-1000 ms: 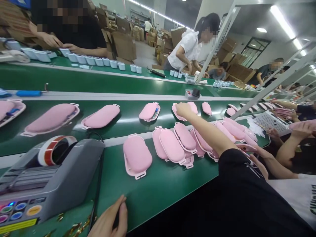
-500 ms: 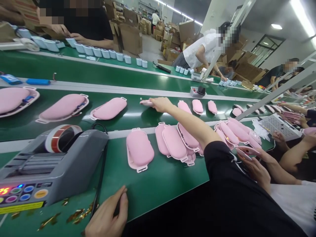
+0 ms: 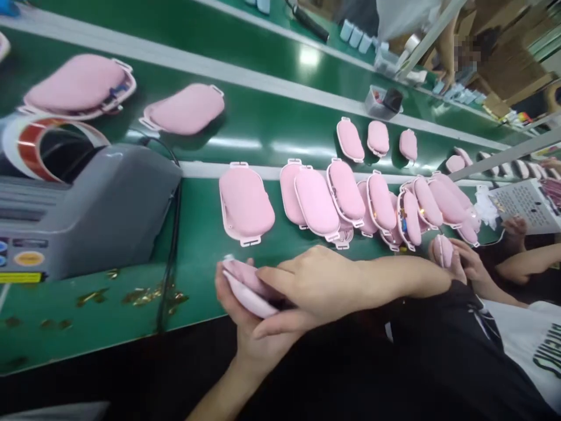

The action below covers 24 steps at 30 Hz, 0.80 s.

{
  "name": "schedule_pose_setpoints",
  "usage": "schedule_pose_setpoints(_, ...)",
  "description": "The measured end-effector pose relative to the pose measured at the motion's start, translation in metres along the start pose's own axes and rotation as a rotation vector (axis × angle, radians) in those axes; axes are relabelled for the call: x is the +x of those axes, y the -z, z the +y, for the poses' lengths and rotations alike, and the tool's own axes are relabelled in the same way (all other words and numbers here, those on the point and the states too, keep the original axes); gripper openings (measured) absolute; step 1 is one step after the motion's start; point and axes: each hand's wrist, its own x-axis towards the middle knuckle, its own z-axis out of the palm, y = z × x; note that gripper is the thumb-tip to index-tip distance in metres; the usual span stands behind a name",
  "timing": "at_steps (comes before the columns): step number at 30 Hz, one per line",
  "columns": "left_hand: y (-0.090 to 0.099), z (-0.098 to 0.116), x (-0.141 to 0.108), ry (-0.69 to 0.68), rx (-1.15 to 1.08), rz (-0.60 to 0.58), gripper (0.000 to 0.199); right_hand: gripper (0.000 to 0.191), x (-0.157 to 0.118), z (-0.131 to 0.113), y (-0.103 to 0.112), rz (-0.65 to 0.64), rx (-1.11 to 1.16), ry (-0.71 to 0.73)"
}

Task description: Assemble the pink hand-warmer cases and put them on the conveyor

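A pink oval casing point(image 3: 252, 295) with its two halves slightly apart is between my hands, just off the table's front edge. My left hand point(image 3: 256, 342) cups it from below, fingers curled round its outer side. From above, my right hand point(image 3: 313, 283) grips its near end and covers part of it. Whatever lies inside the casing is hidden by the fingers. Just beyond my hands lies a single closed pink casing point(image 3: 246, 204) with strap loops at both ends. To its right, more pink casings point(image 3: 316, 202) overlap in a pile, several with wires showing along the seam.
At left stands a grey tape dispenser point(image 3: 118, 204) with a black cable point(image 3: 175, 234) beside it. Gold foil scraps point(image 3: 144, 295) litter the green table. More casings point(image 3: 188, 110) sit on the conveyor belt behind. A co-worker's hands point(image 3: 467, 260) hold another casing close at right.
My right hand has drawn back from the conveyor, bringing the pink casing to the front edge. My left hand has risen from the table and closed round it. The view has tilted downward.
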Motion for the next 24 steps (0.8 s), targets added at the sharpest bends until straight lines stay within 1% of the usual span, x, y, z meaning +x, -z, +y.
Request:
schedule_pose_setpoints(2, 0.002, -0.004, -0.007, 0.061, 0.002, -0.006, 0.145, 0.055, -0.002, 0.012, -0.024, 0.054, 0.218, -0.034)
schedule_pose_setpoints(4, 0.013, -0.007, -0.009, 0.120, -0.028, -0.100, 0.133, 0.063, -0.006, 0.028, -0.047, 0.108, 0.454, -0.088)
schedule_pose_setpoints(6, 0.025, -0.009, -0.009, 0.174, -0.087, -0.197, 0.123, 0.078, -0.012, 0.042, -0.070, 0.117, 0.691, -0.135)
schedule_pose_setpoints(7, 0.030, -0.011, -0.009, 0.194, -0.119, -0.220, 0.119, 0.078, -0.016, 0.047, -0.080, 0.118, 0.792, -0.147)
schedule_pose_setpoints(9, 0.037, -0.015, -0.010, 0.228, -0.161, -0.223, 0.112, 0.064, -0.022, 0.056, -0.097, 0.173, 0.896, -0.181)
schedule_pose_setpoints(11, 0.042, -0.020, -0.011, 0.272, -0.184, -0.226, 0.105, 0.047, -0.025, 0.062, -0.107, 0.273, 0.855, -0.229)
schedule_pose_setpoints(13, 0.046, -0.024, -0.011, 0.312, -0.183, -0.239, 0.103, 0.040, -0.025, 0.064, -0.114, 0.364, 0.741, -0.237)
schedule_pose_setpoints(17, 0.050, -0.024, -0.007, 0.362, -0.143, -0.296, 0.113, 0.035, -0.016, 0.062, -0.123, 0.529, 0.447, -0.133)
schedule_pose_setpoints(19, 0.052, -0.025, -0.006, 0.383, -0.146, -0.308, 0.114, 0.029, -0.010, 0.059, -0.128, 0.635, 0.346, -0.103)
schedule_pose_setpoints(22, 0.055, -0.027, -0.010, 0.426, -0.179, -0.289, 0.101, 0.028, -0.005, 0.055, -0.135, 0.745, 0.344, -0.105)
schedule_pose_setpoints(24, 0.057, -0.028, -0.013, 0.414, -0.140, -0.278, 0.087, 0.027, -0.005, 0.053, -0.138, 0.767, 0.386, -0.074)
